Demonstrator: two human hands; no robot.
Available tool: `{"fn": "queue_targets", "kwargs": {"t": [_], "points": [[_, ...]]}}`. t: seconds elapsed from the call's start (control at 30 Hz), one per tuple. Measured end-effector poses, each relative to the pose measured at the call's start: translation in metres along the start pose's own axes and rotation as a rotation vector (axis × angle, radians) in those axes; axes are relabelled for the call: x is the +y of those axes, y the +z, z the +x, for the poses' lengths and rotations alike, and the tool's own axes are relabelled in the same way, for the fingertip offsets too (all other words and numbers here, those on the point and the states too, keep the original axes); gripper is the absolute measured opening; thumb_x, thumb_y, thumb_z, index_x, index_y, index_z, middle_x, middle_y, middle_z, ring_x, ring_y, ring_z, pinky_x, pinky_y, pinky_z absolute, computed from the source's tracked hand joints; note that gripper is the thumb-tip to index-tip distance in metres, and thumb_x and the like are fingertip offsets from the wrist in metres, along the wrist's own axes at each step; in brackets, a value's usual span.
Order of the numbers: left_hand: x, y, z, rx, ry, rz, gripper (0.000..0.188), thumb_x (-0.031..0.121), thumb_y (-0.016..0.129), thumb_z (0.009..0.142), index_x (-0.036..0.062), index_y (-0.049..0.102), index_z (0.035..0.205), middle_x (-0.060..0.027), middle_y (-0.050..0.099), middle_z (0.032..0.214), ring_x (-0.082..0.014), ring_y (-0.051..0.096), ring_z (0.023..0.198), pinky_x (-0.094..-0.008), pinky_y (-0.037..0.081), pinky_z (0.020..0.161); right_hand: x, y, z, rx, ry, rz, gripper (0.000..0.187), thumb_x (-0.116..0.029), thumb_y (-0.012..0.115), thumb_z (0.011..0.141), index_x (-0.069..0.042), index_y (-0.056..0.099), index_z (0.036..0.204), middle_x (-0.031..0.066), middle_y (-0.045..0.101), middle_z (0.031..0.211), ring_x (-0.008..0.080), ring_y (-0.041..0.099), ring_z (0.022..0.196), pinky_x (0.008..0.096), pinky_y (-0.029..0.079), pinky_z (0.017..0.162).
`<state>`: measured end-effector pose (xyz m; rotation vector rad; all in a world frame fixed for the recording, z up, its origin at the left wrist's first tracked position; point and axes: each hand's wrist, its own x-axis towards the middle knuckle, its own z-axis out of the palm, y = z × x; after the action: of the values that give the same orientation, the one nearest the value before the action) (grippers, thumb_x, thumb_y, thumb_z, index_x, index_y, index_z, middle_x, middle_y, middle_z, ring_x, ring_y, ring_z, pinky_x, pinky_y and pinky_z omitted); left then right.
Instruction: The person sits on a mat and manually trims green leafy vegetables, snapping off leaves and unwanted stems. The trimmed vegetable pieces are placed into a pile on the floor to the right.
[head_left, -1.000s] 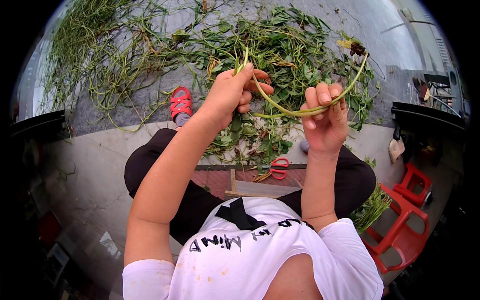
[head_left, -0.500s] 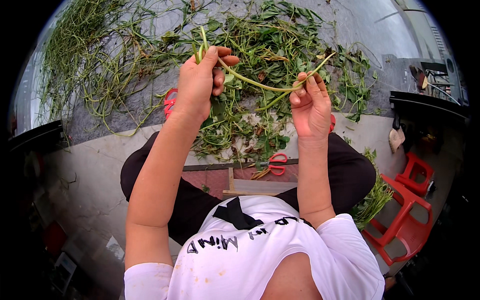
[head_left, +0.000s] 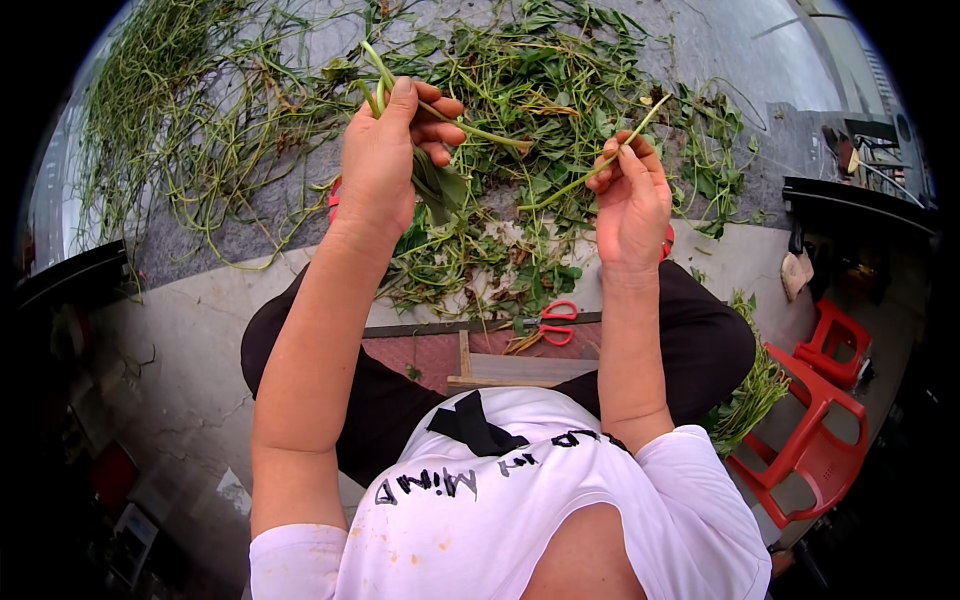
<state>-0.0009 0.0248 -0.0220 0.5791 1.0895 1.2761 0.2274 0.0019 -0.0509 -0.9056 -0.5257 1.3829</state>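
My left hand (head_left: 385,155) gripping bunched green stems (head_left: 372,75), right-hand fingers (head_left: 622,160) pinching one thin stem (head_left: 600,165), red scissors (head_left: 550,322) below the greens pile (head_left: 540,90)

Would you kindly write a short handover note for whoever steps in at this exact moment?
Left hand: closed around a small bunch of green leafy stems.
Right hand: fingers pinch one thin green stalk, leafless as far as it shows.
The two hands are apart, each with its own piece.
Red-handled scissors lie on the ground between the knees.
Done: one stalk in hand looks bare.
Left: a large heap of loose green vines and leaves lies spread ahead.
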Motion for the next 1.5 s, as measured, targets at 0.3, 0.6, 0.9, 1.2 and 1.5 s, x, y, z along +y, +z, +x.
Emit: {"fn": "queue_targets", "kwargs": {"t": [0.3,0.6,0.9,1.2,1.5], "points": [[-0.001,0.009,-0.01,-0.027,-0.026,0.044,0.028,0.026,0.04,0.098,0.0015,0.052,0.093,-0.0128,0.064,0.086,-0.0152,0.063,0.066,-0.0222,0.047,0.05,0.033,-0.015,-0.001,-0.059,0.457,0.331,0.01,-0.017,0.043,0.095,-0.01,0.049,0.094,0.008,0.058,0.101,0.0153,0.049,0.066,0.0257,0.04,0.052],[0.001,0.009,-0.011,-0.131,-0.038,0.644,0.032,0.029,0.043,0.097,0.0023,0.061,0.091,-0.0059,0.065,0.075,-0.0054,0.054,0.054,-0.0176,0.036,0.043,0.009,-0.002,0.004,-0.035,0.161,0.225,0.01,-0.014,0.05,0.093,-0.007,0.054,0.098,0.0081,0.061,0.088,0.0132,0.052,0.063,0.0253,0.041,0.049],[-0.01,0.011,-0.008,-0.139,0.091,0.637,0.03,0.028,0.047,0.095,0.002,0.061,0.092,0.0001,0.062,0.071,-0.0021,0.046,0.056,-0.0158,0.034,0.048,0.009,0.021,-0.015,-0.188,0.098,-0.263,0.013,-0.013,0.051,0.093,-0.002,0.051,0.098,0.0073,0.06,0.088,0.0049,0.045,0.053,0.0176,0.036,0.042],[-0.028,0.029,-0.028,-0.249,-0.156,0.499,0.031,0.03,0.043,0.096,0.0038,0.057,0.087,0.0049,0.044,0.062,-0.0027,0.034,0.049,-0.0198,0.029,0.045,0.014,0.042,-0.031,-0.237,0.13,-0.351,0.014,-0.013,0.053,0.092,-0.001,0.052,0.099,0.0056,0.061,0.082,0.0047,0.049,0.052,0.0178,0.038,0.04],[-0.013,0.022,-0.017,0.038,0.04,0.422,0.025,0.028,0.057,0.09,0.0047,0.065,0.09,0.007,0.044,0.058,-0.002,0.035,0.05,-0.0202,0.027,0.045,0.004,-0.001,-0.005,-0.2,-0.524,-1.709,0.009,-0.014,0.061,0.083,-0.007,0.06,0.088,0.0062,0.063,0.078,0.0217,0.059,0.059,0.0319,0.047,0.055]]}}
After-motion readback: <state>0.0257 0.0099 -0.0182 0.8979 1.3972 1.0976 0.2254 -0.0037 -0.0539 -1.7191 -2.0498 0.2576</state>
